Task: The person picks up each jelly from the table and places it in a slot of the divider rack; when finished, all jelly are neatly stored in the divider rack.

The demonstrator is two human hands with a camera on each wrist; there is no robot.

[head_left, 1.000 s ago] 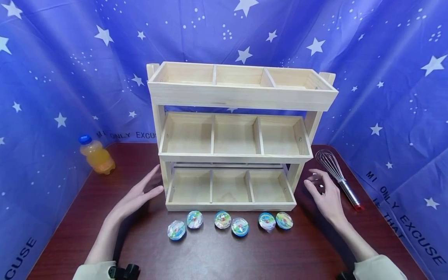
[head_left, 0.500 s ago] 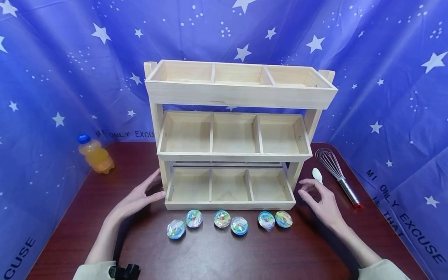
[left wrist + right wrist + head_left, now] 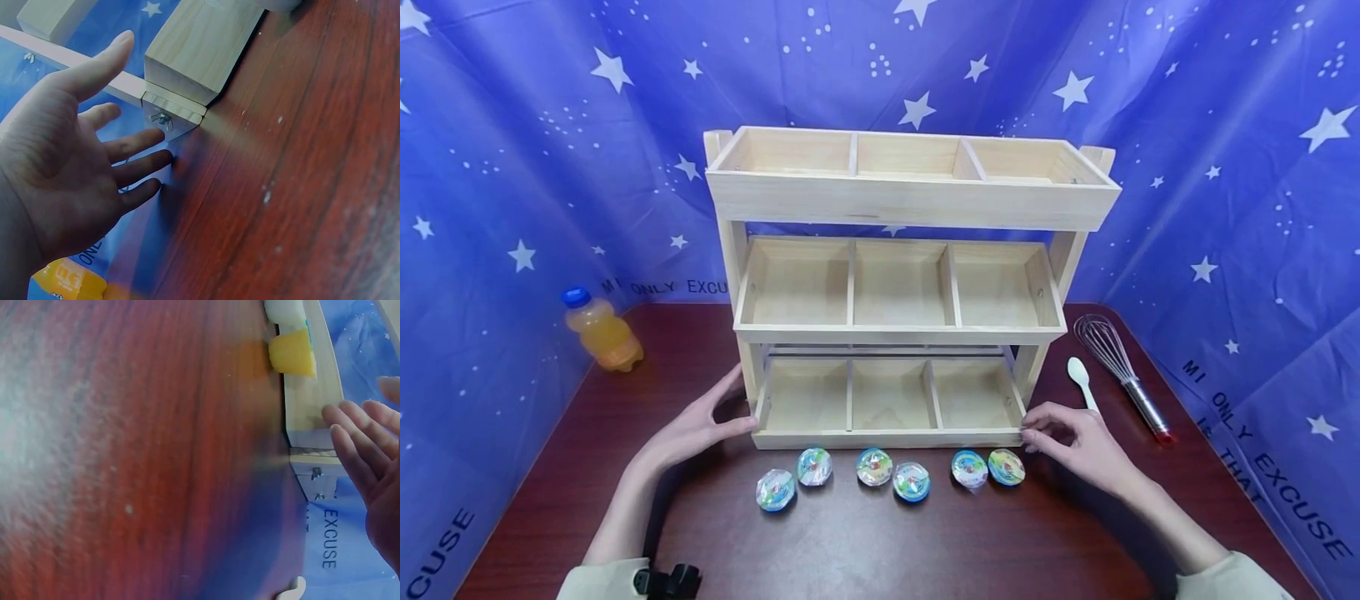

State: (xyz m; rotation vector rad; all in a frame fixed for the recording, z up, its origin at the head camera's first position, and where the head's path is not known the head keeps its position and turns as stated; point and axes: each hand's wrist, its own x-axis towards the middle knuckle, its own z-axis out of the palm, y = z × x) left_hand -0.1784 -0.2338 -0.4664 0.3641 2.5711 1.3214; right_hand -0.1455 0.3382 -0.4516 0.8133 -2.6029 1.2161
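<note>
A three-tier wooden rack (image 3: 910,204) stands in the middle of the table, each tier divided into three bins. My left hand (image 3: 688,429) is at its lower left end, thumb tip at the bottom tier's front corner. In the left wrist view that hand (image 3: 69,150) has its fingers spread beside a bracket with a wing nut (image 3: 162,119). At the opposite corner, my right hand (image 3: 1078,442) has its fingertips right at the bottom tier's end. The right wrist view shows these fingers (image 3: 362,440) nearly straight. Several small jelly cups (image 3: 912,482) with printed lids sit in pairs before the rack.
To the right lie a white spoon (image 3: 1079,377) and a metal whisk (image 3: 1112,354) with a red-tipped handle. A bottle of orange drink (image 3: 606,335) with a blue cap stands at the left. Blue star-patterned curtains (image 3: 820,75) enclose the table (image 3: 850,554).
My right hand has moved left from beside the whisk to the rack's lower right corner, uncovering the spoon. My left thumb has come in slightly to the left corner. The view shifts slightly.
</note>
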